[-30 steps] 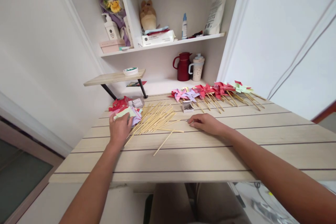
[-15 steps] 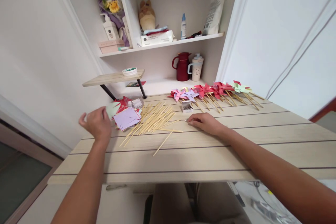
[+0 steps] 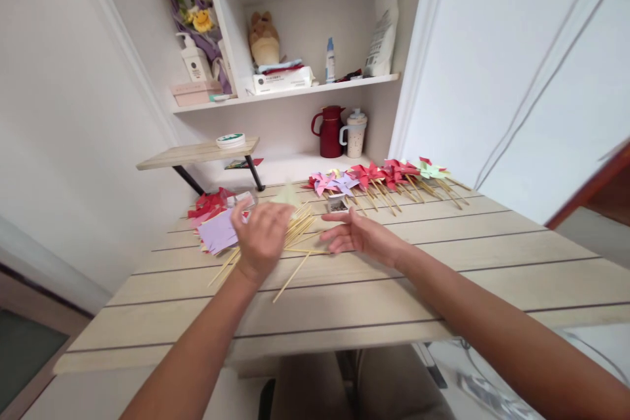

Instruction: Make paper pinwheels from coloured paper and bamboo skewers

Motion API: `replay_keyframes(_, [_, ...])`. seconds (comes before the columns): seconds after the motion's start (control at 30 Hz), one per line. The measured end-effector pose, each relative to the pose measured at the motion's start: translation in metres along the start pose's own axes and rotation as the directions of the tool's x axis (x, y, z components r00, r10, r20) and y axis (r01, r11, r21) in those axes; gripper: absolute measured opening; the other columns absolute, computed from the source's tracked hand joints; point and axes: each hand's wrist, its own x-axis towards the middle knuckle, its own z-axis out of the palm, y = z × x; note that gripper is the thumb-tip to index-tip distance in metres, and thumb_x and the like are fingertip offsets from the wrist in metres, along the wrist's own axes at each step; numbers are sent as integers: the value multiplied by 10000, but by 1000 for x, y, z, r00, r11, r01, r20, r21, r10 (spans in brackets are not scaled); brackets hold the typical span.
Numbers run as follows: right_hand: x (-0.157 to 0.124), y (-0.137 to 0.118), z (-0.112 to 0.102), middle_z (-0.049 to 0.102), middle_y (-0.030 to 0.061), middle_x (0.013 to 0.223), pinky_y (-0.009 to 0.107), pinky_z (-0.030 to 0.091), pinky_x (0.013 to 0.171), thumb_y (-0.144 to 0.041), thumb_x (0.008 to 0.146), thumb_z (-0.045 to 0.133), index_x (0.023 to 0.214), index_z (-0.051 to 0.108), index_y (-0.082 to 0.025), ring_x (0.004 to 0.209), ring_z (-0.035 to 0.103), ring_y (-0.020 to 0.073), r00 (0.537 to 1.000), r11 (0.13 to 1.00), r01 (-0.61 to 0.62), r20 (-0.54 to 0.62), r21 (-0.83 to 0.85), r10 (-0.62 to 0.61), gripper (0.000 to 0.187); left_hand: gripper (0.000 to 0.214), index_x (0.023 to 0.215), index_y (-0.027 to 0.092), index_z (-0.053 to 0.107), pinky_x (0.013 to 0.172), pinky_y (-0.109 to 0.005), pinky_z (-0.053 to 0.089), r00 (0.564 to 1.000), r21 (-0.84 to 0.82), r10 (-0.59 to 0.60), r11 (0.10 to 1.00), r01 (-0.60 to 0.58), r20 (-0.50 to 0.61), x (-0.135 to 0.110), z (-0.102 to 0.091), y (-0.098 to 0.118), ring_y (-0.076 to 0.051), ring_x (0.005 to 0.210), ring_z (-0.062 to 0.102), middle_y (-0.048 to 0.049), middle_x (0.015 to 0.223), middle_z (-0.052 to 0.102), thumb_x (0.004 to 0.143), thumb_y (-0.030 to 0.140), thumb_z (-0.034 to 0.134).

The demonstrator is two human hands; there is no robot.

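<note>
My left hand (image 3: 263,233) is closed on a pale green paper sheet (image 3: 288,195), blurred by motion, whose upper part sticks out past the fingers. Beneath that hand lies a loose heap of thin wooden sticks (image 3: 301,226), partly covered by it. My right hand (image 3: 357,234) hovers over the table with its fingers apart, just right of the sticks. Right behind its fingertips stands a small open box (image 3: 337,204) of tiny dark pieces. A stack of purple paper sheets (image 3: 217,231) is left of my left hand, with red paper pinwheel pieces (image 3: 209,203) behind it.
Finished pinwheels (image 3: 370,175) on sticks lie in a row along the back right of the slatted table (image 3: 374,302). A small raised shelf (image 3: 197,152) stands at the back left. A red jug (image 3: 331,132) and a lidded cup (image 3: 355,134) are behind.
My left hand has moved right from the paper pile to above the sticks, carrying the pale green sheet. My right hand has spread its fingers. The view has shifted slightly.
</note>
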Motion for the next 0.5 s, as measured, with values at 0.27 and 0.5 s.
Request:
replay_keyframes(0.27, [-3,-7,-7,741,52,1060,282,558,815,-486,879,726,1302,597,-238,912,699,184,983,943,56,-183,328,5,507,107,979,176,710,1169,-490,357,879,-148,472,867,-476,-62,1,45,86,-176,979,684,-28,961,756,907,131,645])
replay_keyframes(0.5, [0,-5,-12,651,-58,679,203,472,547,-109,716,793,1329,561,-265,605,615,123,925,991,36,-379,130,16,673,161,1081,204,714,1226,-542,233,921,-135,381,920,-368,83,0,45,83,-196,1060,659,-43,1071,763,950,196,620])
